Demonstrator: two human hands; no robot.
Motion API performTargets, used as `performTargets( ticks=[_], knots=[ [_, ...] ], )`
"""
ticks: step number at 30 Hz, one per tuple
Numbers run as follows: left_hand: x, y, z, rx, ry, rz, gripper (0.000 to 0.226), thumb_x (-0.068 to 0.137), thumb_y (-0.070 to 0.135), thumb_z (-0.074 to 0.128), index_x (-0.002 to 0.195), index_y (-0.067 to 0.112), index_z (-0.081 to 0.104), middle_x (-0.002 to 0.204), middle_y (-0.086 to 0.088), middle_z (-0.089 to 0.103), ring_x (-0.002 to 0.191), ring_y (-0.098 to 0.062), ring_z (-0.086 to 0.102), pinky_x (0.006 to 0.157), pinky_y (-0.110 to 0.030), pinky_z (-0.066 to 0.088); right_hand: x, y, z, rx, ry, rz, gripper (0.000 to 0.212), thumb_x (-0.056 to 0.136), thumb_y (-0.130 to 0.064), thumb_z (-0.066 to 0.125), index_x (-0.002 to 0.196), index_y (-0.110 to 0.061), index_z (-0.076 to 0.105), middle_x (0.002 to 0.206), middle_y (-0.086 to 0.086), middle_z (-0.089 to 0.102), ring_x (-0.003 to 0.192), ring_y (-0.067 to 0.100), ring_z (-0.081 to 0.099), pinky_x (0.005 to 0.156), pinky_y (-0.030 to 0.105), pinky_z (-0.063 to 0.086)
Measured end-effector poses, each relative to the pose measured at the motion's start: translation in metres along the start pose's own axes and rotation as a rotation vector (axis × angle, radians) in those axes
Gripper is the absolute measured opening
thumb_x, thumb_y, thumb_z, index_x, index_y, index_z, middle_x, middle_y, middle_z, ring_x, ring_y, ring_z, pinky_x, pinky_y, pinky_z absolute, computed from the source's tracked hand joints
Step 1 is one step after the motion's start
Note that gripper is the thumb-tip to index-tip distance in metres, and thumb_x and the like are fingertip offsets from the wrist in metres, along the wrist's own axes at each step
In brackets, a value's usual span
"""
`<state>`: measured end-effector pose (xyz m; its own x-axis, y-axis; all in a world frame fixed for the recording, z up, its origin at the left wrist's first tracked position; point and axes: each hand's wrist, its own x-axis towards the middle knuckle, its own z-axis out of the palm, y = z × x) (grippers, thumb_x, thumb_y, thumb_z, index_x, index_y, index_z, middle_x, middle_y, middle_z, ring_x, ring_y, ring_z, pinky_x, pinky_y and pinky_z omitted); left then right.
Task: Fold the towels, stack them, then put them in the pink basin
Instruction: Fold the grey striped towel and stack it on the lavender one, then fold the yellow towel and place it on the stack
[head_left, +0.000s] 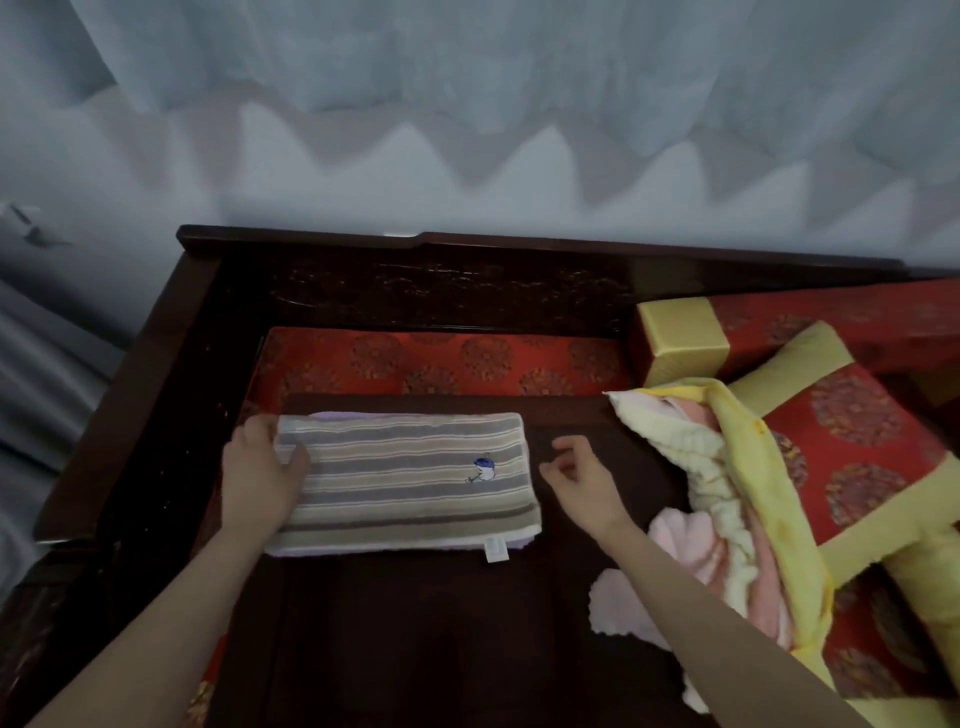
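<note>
resting flat with fingers together, the left hand (265, 470) presses the striped towel's (405, 480) left end while the right hand (579, 475) hovers just right, fingers loosely curled, empty.

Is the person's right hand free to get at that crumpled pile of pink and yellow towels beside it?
Probably yes. The right hand hovers open and empty over the dark brown mat, and the crumpled pile of pink and yellow towels lies just to its right with nothing between them.

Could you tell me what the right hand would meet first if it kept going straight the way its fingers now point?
The right hand hovers open, fingers aimed leftward. Going on, it would most likely meet the near short edge of the folded beige-and-grey striped towel, just left of it. Its height above the dark brown mat is unclear.
</note>
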<state>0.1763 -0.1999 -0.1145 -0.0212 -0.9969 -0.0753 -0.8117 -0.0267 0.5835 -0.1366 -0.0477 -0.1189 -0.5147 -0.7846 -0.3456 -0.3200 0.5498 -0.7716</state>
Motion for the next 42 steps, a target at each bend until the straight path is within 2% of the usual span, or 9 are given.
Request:
performTargets(
  ticks=[6,15,22,25,28,31,34,37,42],
  knots=[
    [-0.069,0.131,0.041,-0.325,-0.323,0.087,0.020,0.088,0.016,0.061,0.107,0.017,0.054,0.091,0.002,0.062,0.079,-0.013,0.058,0.062,-0.023,0.042,-0.028,0.043,-0.114,-0.042,0.202,-0.020,0.021,0.081,-0.003,0.061,0.095,-0.018,0.060,0.086,0.010,0.065,0.079,0.024,0.061,0.072,0.030,0.044],
    [-0.160,0.241,0.159,-0.618,-0.746,-0.204,0.011,0.087,0.013,0.061,0.093,0.021,0.056,0.099,-0.012,0.068,0.077,-0.017,0.063,0.069,-0.031,0.050,-0.017,0.130,-0.205,-0.626,0.339,0.310,0.043,0.086,-0.038,0.055,0.125,-0.020,0.050,0.131,0.006,0.047,0.122,0.030,0.042,0.092,0.048,0.042],
    [-0.172,0.287,0.184,-0.897,-0.858,-0.544,0.037,0.088,0.032,0.064,0.115,0.008,0.058,0.112,-0.014,0.065,0.105,-0.024,0.062,0.080,-0.032,0.052,-0.047,0.122,-0.180,-0.287,0.274,-0.465,0.013,0.091,-0.024,0.047,0.097,-0.015,0.054,0.093,0.000,0.057,0.087,0.019,0.053,0.073,0.043,0.046],
    [-0.164,0.300,0.186,-0.911,-0.908,-0.577,0.042,0.083,0.045,0.066,0.107,0.011,0.060,0.105,-0.011,0.066,0.101,-0.025,0.063,0.079,-0.035,0.052,-0.073,0.117,-0.164,-0.175,0.095,-0.630,0.008,0.092,-0.021,0.052,0.099,-0.017,0.053,0.097,-0.001,0.059,0.090,0.017,0.056,0.075,0.040,0.049],
    [-0.161,0.304,0.186,-0.774,-1.021,-0.471,0.030,0.084,0.021,0.067,0.110,0.006,0.066,0.099,-0.011,0.070,0.091,-0.025,0.065,0.070,-0.033,0.053,-0.085,0.118,-0.160,-0.200,-0.062,-0.678,0.009,0.090,-0.023,0.059,0.096,-0.016,0.058,0.099,-0.002,0.062,0.093,0.017,0.060,0.077,0.039,0.050],
    [-0.160,0.306,0.185,-0.644,-1.031,-0.444,0.023,0.078,-0.012,0.048,0.084,0.001,0.067,0.084,-0.014,0.064,0.075,-0.024,0.061,0.061,-0.030,0.049,-0.083,0.115,-0.172,0.001,-0.091,-0.496,0.008,0.090,-0.028,0.061,0.089,-0.021,0.065,0.091,-0.006,0.065,0.086,0.009,0.062,0.077,0.029,0.050],
    [-0.151,0.308,0.184,-0.722,-0.955,-0.531,0.037,0.074,-0.013,0.033,0.053,0.013,0.049,0.065,-0.003,0.042,0.058,-0.019,0.040,0.053,-0.027,0.034,-0.060,0.127,-0.189,0.055,0.275,-0.261,0.009,0.088,-0.037,0.057,0.084,-0.031,0.063,0.085,-0.012,0.064,0.078,0.004,0.058,0.070,0.025,0.046],
    [-0.149,0.314,0.171,-0.783,-1.008,-0.579,0.009,0.084,0.010,0.055,0.089,0.012,0.062,0.090,-0.009,0.063,0.085,-0.027,0.060,0.073,-0.036,0.052,-0.030,0.143,-0.201,-0.065,0.404,0.005,0.027,0.090,-0.035,0.056,0.107,-0.015,0.063,0.104,0.002,0.060,0.095,0.017,0.057,0.085,0.037,0.048],
    [-0.156,0.324,0.160,-0.678,-0.983,-0.395,0.048,0.079,-0.007,0.057,0.123,0.013,0.056,0.107,-0.008,0.062,0.097,-0.027,0.059,0.074,-0.035,0.051,0.010,0.138,-0.211,-0.019,0.179,0.396,0.060,0.082,-0.064,0.052,0.115,-0.013,0.055,0.110,0.001,0.059,0.106,0.025,0.057,0.093,0.043,0.047]
  ],
)
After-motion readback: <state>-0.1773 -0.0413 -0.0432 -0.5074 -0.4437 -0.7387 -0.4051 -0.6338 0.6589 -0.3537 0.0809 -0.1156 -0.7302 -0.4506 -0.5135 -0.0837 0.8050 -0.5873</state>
